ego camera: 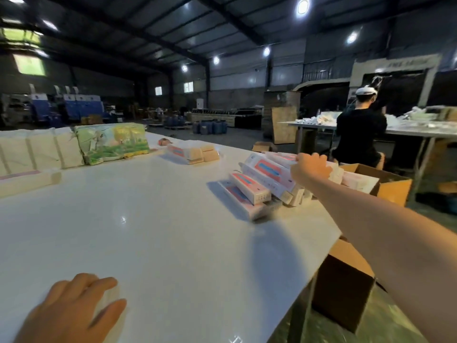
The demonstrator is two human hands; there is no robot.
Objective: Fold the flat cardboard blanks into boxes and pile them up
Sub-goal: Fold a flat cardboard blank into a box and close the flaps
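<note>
A pile of folded white boxes with red and blue print [257, 184] lies at the right side of the white table [160, 231]. My right hand [311, 167] reaches out over the far top of that pile, its fingers on a white box there; the grip itself is hidden behind the hand. Near the table's front edge my left hand [71, 310] rests with loosely bent fingers and holds nothing. Stacks of flat blanks lie at the far middle [193, 152] and at the left edge [29, 181].
Wrapped paper bundles [42, 149] and a green printed bundle [112, 142] line the far left. Open brown cartons stand right of the table [393, 186] and below its edge [343, 280]. A person in black [358, 134] sits at another table behind.
</note>
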